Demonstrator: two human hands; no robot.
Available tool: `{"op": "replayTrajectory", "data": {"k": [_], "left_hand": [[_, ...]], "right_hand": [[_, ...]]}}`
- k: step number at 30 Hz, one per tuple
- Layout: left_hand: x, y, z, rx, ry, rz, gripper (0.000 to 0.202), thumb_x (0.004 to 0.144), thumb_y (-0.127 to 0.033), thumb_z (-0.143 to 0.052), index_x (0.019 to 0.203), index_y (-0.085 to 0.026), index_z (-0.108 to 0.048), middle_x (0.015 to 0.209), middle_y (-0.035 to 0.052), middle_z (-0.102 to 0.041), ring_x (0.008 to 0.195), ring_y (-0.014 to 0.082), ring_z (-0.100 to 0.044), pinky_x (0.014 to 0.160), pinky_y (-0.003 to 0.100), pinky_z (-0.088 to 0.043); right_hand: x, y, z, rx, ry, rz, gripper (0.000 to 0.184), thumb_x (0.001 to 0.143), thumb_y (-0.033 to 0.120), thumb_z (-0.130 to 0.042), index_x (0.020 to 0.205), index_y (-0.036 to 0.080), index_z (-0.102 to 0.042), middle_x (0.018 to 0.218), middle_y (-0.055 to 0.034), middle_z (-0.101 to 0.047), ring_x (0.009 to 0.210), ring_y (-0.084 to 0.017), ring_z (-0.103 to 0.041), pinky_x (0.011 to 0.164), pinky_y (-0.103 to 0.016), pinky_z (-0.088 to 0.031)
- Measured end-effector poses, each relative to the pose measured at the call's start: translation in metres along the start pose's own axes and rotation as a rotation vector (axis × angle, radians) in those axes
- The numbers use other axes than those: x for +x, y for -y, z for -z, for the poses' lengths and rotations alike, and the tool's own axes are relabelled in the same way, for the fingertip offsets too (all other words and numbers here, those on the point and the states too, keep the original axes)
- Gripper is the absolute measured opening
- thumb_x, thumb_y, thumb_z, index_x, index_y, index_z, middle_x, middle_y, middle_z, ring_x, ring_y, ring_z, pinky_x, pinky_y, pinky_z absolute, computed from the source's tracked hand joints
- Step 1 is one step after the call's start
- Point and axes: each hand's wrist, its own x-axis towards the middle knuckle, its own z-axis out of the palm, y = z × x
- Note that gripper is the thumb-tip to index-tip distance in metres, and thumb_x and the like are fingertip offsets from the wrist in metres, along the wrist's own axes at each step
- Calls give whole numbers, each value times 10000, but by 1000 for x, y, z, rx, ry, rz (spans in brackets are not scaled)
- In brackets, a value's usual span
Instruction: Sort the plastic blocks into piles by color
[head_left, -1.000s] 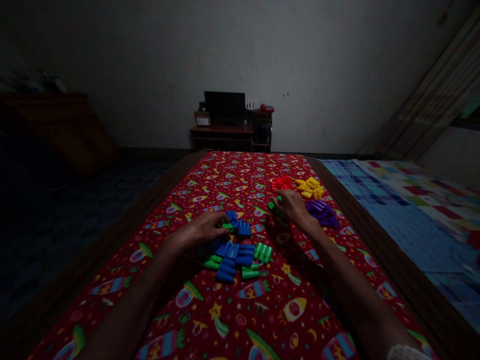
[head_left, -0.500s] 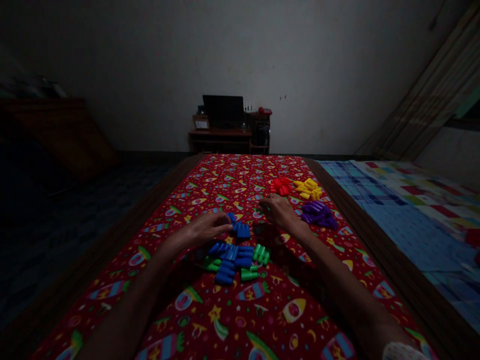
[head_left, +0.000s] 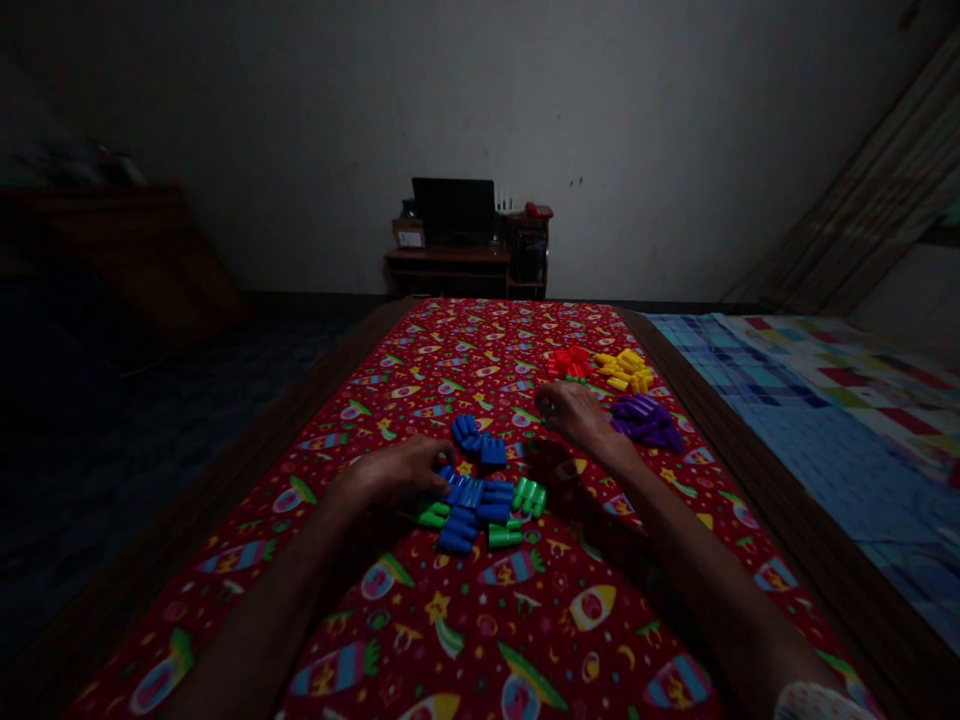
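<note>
My left hand point(head_left: 405, 470) is at the left end of a cluster of ribbed blue plastic blocks point(head_left: 469, 492), its thumb and fingers curled around the leftmost blue block. Two more blue blocks point(head_left: 491, 451) lie just beyond the cluster. Green blocks point(head_left: 529, 497) sit at its right side, and another green block point(head_left: 433, 516) shows under its left edge. To the right, my right hand point(head_left: 574, 410) hovers low over the cloth, left of the purple blocks point(head_left: 645, 422). Its fingers are curled in, and whatever they hold is too dark and small to name.
A red patterned cloth point(head_left: 480, 605) covers the long table. Red blocks point(head_left: 570, 361) and yellow blocks point(head_left: 625, 371) lie in heaps on the far right. Beyond the table stands a desk with a dark monitor point(head_left: 454, 210). A bed with a checked cover point(head_left: 795, 440) is at right.
My left hand has left the far blue block and come back to the left end of the blue cluster. My right hand stays in nearly the same place, fingers still curled.
</note>
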Motion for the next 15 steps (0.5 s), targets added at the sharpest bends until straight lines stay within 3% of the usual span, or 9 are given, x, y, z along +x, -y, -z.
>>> {"op": "replayTrajectory", "data": {"k": [4,8,12,15], "left_hand": [[10,12,3,-63,-210,-56,367,667,-369,-633,1003,-229,-675,960,25,-718,845,204,-645,719,244,-483],[11,19,5,-59,-220,6,354,658,-390,-646,974,-234,-681,925,13,-722,814,205,-652,705,244,-491],[6,17,4,-88,-131,-8,336,693,-394,-649,988,-236,-674,935,17,-723,836,208,-657,704,247,-500],[2,5,2,-103,-160,-129,340,752,-420,-643,1033,-230,-661,1055,47,-702,968,226,-635,855,292,-490]], "right_hand": [[-12,40,-4,179,279,294,185,785,99,-550,811,175,-718,704,-21,-671,616,-118,-560,544,-225,-293],[-32,62,-13,-1,339,342,193,833,170,-576,971,183,-710,881,-90,-701,789,-181,-627,652,-249,-413],[-59,44,-22,-115,284,334,328,845,228,-601,1162,160,-647,1018,-145,-683,965,-251,-624,831,-353,-483],[-82,20,-40,-71,159,386,428,854,254,-591,1273,168,-576,1160,-158,-642,1107,-272,-574,920,-396,-477]]}}
